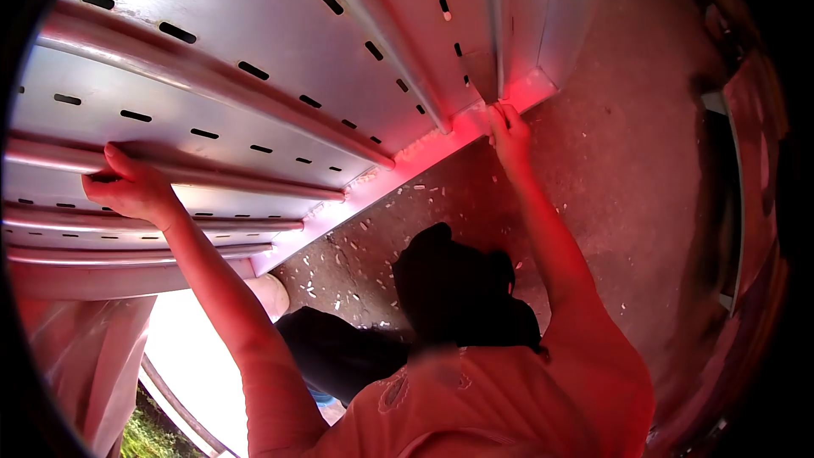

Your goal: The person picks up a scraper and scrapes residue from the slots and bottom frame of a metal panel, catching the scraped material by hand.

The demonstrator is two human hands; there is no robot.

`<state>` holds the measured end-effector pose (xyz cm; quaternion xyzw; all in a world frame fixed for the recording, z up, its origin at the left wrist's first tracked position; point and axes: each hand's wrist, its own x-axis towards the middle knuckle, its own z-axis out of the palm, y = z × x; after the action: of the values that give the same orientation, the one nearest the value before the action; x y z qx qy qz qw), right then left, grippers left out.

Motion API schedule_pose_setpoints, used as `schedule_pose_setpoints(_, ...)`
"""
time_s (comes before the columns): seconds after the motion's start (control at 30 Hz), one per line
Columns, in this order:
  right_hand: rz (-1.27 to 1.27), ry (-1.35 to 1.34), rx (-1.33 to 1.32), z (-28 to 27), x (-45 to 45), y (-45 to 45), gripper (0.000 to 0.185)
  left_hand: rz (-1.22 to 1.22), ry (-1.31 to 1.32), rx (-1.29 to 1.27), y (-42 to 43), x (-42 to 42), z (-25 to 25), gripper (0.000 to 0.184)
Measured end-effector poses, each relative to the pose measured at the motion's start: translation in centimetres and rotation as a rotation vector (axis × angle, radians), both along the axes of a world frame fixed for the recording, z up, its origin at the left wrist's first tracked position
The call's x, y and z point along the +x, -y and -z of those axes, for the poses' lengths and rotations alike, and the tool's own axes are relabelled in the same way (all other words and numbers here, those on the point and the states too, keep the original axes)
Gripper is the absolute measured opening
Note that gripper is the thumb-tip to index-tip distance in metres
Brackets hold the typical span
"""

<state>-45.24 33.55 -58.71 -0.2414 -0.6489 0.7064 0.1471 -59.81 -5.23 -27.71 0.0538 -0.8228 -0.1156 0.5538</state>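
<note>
Shirt (509, 399) nearest. Left hand (136, 191) grasping tube (254, 186) on slotted panel (170, 110), above floor (653, 203); right hand (509, 131) near panel's corner — grip I can't tell. Chips (309, 283) below, residue (415, 148) along edge — partly done, I judge.

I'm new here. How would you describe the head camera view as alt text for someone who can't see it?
A person in reddish light reaches to a slotted metal panel with raised bars, left hand on one bar, right hand at the panel's edge. Small pale bits lie scattered on the floor.
</note>
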Motion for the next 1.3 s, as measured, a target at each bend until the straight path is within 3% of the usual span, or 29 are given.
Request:
schedule_pose_setpoints(0.17,0.114,-0.218,0.399,-1.1,0.0,-0.4,0.016,0.010,-0.032,0.009,0.0,-0.1,0.2,0.051)
schedule_pose_setpoints(0.27,0.058,-0.106,0.572,-2.6,0.6,-0.2,0.014,-0.027,-0.012,-0.061,1.5,-0.5,0.4,0.051)
schedule_pose_setpoints(0.47,-0.087,-0.224,-0.124,-4.3,0.1,-0.5,0.016,0.058,-0.050,0.020,-0.7,0.2,0.3,0.050)
schedule_pose_setpoints(0.67,-0.206,-0.154,-0.367,-6.7,-3.5,0.3,0.021,0.040,-0.027,0.025,-0.1,0.1,0.4,0.052)
schedule_pose_setpoints(0.77,-0.245,-0.051,-0.390,-4.8,-2.5,0.1,0.027,0.062,-0.056,0.030,-0.6,0.1,0.4,0.052)
schedule_pose_setpoints(0.97,-0.278,-0.163,-0.319,-6.6,-4.0,-0.6,0.028,0.106,-0.082,0.063,-0.8,-0.1,0.6,0.051)
schedule_pose_setpoints(1.07,-0.232,0.021,-0.289,-6.7,-2.2,-0.9,0.027,0.078,-0.073,0.035,-0.6,-0.1,0.6,0.051)
schedule_pose_setpoints(1.17,-0.293,-0.008,-0.239,-5.9,-3.2,-0.7,0.027,0.080,-0.081,0.001,0.1,-0.3,0.8,0.051)
schedule_pose_setpoints(1.27,-0.325,-0.275,-0.124,-13.3,-7.4,-0.4,0.027,0.029,-0.036,-0.001,-0.6,0.2,0.4,0.051)
schedule_pose_setpoints(1.3,-0.308,-0.224,-0.171,-13.2,-6.7,-0.2,0.026,0.065,-0.025,0.000,-0.7,0.6,0.4,0.051)
